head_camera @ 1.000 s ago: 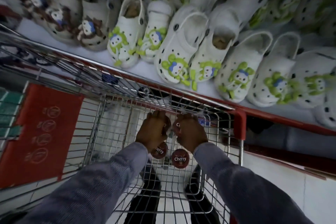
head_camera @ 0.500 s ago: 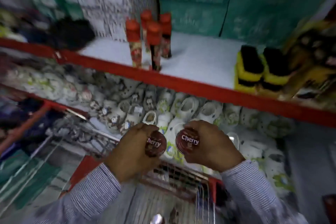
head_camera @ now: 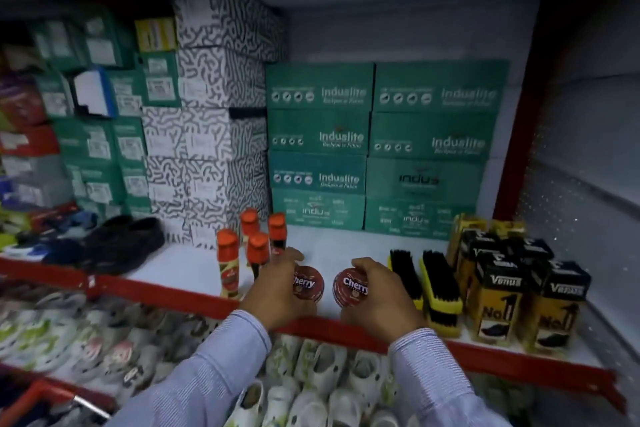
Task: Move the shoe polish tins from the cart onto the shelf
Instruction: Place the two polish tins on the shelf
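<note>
My left hand [head_camera: 273, 295] grips a round dark-red "Cherry" shoe polish tin [head_camera: 309, 282], lid toward me. In my right hand [head_camera: 379, 302] is a second Cherry tin [head_camera: 349, 286], held the same way. Both tins are over the front part of the white shelf [head_camera: 329, 250] with a red front edge, side by side and a little apart. Whether they touch the shelf surface I cannot tell. A red corner of the cart [head_camera: 52, 399] shows at the bottom left.
Several orange-capped polish bottles [head_camera: 258, 250] stand just left of my left hand. Yellow shoe brushes [head_camera: 440, 284] and yellow-black Venus boxes [head_camera: 512, 291] are right of my right hand. Green shoe boxes [head_camera: 381, 149] fill the back. White clogs [head_camera: 311, 374] lie on the shelf below.
Both hands rose from the cart with one tin each and moved forward over the shelf front. The view tilted up from the cart to the shelf.
</note>
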